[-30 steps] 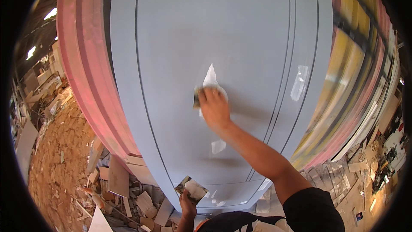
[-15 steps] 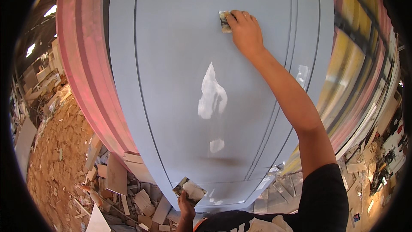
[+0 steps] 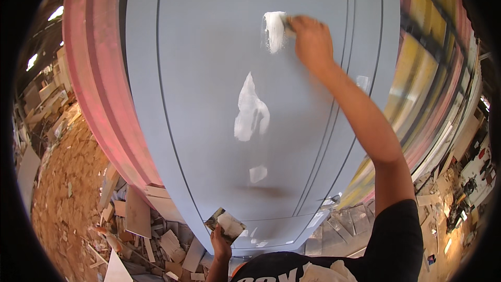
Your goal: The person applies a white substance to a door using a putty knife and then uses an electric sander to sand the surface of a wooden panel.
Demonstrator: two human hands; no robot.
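A tall grey-blue panel (image 3: 209, 47) with dark grooves along its sides stands in front of me. My right hand (image 3: 314, 42) is closed on a small scraper (image 3: 288, 24), held just right of a fresh white filler patch (image 3: 274, 31) on the upper panel; motion blurs it. Lower down, a larger white patch (image 3: 249, 112) and a small square patch (image 3: 258, 173) show on the surface. Low at the panel's left edge, my left hand (image 3: 222, 243) grips a square plate (image 3: 226, 224) with a lump of white filler on it.
Pink ribbed sheeting (image 3: 99, 73) curves up on the left, yellow and pink sheeting (image 3: 417, 99) on the right. Wood scraps (image 3: 138, 211) lie heaped at the panel's lower left. Brown debris-strewn ground (image 3: 68, 177) stretches beyond, with more offcuts (image 3: 344, 227) at the lower right.
The right hand has moved slightly right with the scraper, off the panel's upper area, where a white filler patch now shows. My left hand keeps holding the plate low down.
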